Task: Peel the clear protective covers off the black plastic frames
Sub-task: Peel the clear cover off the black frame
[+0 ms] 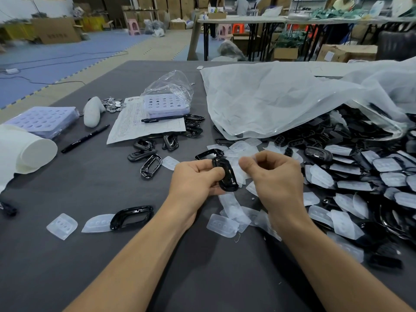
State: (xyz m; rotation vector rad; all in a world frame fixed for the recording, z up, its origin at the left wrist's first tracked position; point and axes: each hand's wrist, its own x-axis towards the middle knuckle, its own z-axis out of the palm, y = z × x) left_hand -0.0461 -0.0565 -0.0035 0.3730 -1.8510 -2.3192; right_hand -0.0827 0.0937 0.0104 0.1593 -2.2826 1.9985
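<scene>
My left hand (198, 176) grips a black plastic frame (226, 176) above the middle of the grey table (90, 255). My right hand (275, 176) is just to the right of it, fingers curled, thumb and forefinger pinching what looks like a thin clear cover (253, 157). Peeled clear covers (222, 225) lie scattered under and around both hands. A heap of covered black frames (360, 176) fills the right side. Bare frames (150, 165) lie in a group to the left, and one more bare frame (132, 217) is near my left forearm.
A big clear plastic bag (292, 97) spills over the heap. To the left lie a paper sheet (144, 124) with a pen (162, 119), purple trays (42, 120), a marker (85, 138), a white paper roll (29, 152) and small metal discs (113, 104).
</scene>
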